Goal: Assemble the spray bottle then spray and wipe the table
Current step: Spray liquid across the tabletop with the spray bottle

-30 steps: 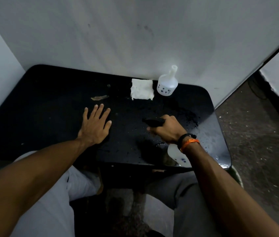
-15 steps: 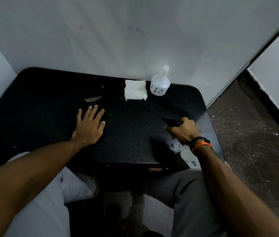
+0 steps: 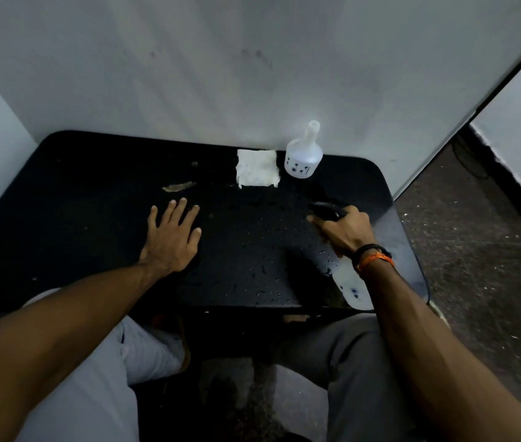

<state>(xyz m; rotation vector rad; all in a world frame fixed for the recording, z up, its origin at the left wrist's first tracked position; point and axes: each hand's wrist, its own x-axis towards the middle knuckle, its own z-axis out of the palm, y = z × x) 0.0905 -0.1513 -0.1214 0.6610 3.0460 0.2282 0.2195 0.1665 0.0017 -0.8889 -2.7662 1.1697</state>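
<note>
A black table (image 3: 71, 218) with rounded corners fills the middle of the view, pushed against a pale wall (image 3: 221, 65), its dark top speckled with droplets across the centre and right. A person sits at its near edge, both bare forearms reaching over the surface. To the right, a speckled dark floor (image 3: 476, 250) runs alongside the table.

The left hand (image 3: 170, 240) lies flat on the tabletop, palm down, fingers straight and spread, holding nothing. The right hand (image 3: 343, 231), with a black band and an orange band (image 3: 375, 261) at the wrist, is curled around the black trigger head (image 3: 328, 210) of a spray bottle (image 3: 353, 287); the nozzle points toward the far left, while the bottle's white, dark-spotted body hangs below the wrist near the table's front right edge. Whether a finger is squeezing the trigger cannot be told.

At the back of the table, close to the wall, a second white bottle (image 3: 303, 157) with dark spots stands upright, its narrow neck open and without a spray head. Just beside it on the left lies a folded white cloth (image 3: 256, 168), flat on the surface. Farther left, a small pale brown smear or scrap (image 3: 178, 186) marks the tabletop, just beyond the left hand's fingertips.
</note>
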